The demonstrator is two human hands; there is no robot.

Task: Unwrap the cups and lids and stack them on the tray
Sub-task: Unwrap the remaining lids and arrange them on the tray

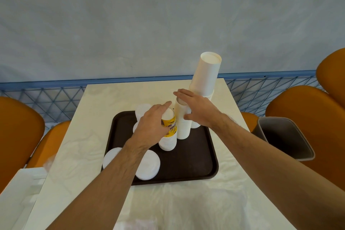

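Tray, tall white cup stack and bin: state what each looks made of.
Tray: likely moulded plastic, dark brown with a matte finish and a rounded raised rim.
Tall white cup stack: probably paper, plain matte white with a recessed base showing on the upturned top cup.
Bin: seemingly plastic, grey, smooth, with thin walls and rounded corners. None of this is certain from looks alone.

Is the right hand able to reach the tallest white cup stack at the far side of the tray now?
Probably yes. The right hand is open beside the plain cup stack, and the tallest white cup stack rises just behind it, with nothing between them.
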